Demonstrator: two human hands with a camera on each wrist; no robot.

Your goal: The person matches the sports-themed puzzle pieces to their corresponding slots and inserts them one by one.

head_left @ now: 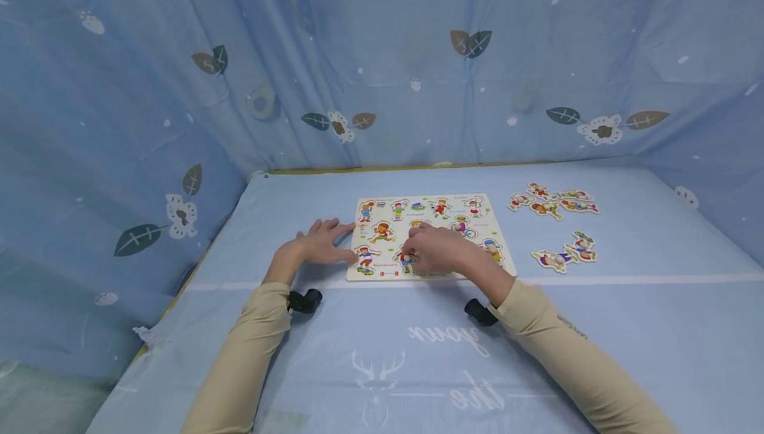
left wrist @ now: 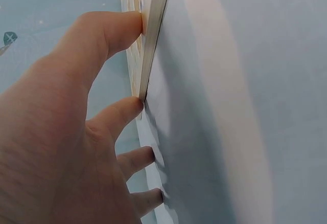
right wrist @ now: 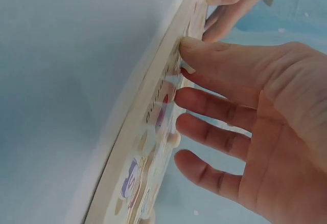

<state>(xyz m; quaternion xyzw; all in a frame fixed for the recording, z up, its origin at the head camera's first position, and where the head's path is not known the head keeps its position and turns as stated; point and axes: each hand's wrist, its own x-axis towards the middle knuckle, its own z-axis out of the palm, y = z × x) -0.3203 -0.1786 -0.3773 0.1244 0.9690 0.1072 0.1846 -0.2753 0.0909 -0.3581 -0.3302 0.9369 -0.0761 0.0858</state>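
A wooden puzzle board with cartoon figures playing sports lies flat on the table. My left hand spreads its fingers at the board's left edge; in the left wrist view, the thumb and index fingertips touch that edge. Over the lower middle of the board, my right hand pinches the pale knob of a figure puzzle piece between thumb and index finger. The right wrist view shows the other fingers extended beside the board. Part of the board is hidden under the right hand, so how deep the piece sits cannot be told.
Right of the board lie loose figure puzzle pieces: a cluster farther back and a pair nearer. A blue patterned cloth covers the table, and a blue curtain hangs behind it.
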